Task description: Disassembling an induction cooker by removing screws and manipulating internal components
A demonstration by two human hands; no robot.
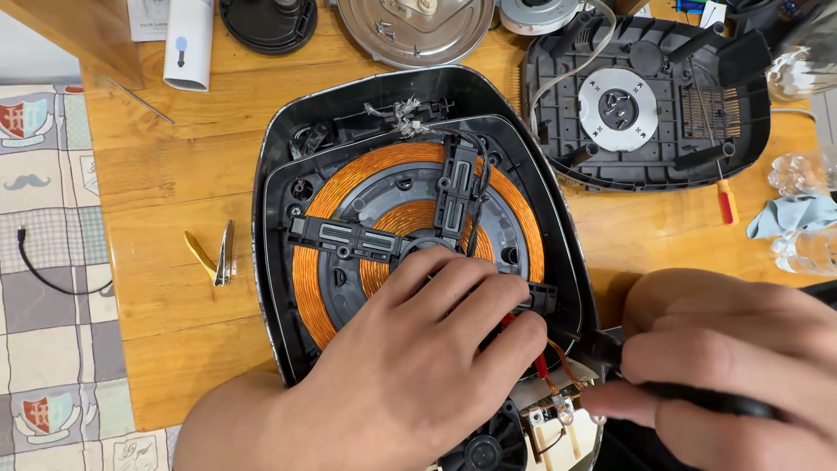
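An opened induction cooker [279, 218] lies on the wooden table, its black housing holding a round copper coil [318, 288] under a black cross-shaped bracket [366, 240]. My left hand [410, 366] rests palm down on the coil's near side, fingers spread over the bracket, touching a red wire [539, 362]. My right hand [724, 358] grips a black tool handle [697, 401] whose tip [602, 349] points at the copper wire ends and ring terminals [562, 406] at the cooker's near edge.
A second black housing with a white round disc [619, 109] lies at the back right, a red-handled screwdriver [726, 201] beside it. Yellow tweezers [214, 257] lie left of the cooker. Metal lids [414, 30], a white tube [187, 44], clear bottles [802, 174] and a cloth [785, 214] line the edges.
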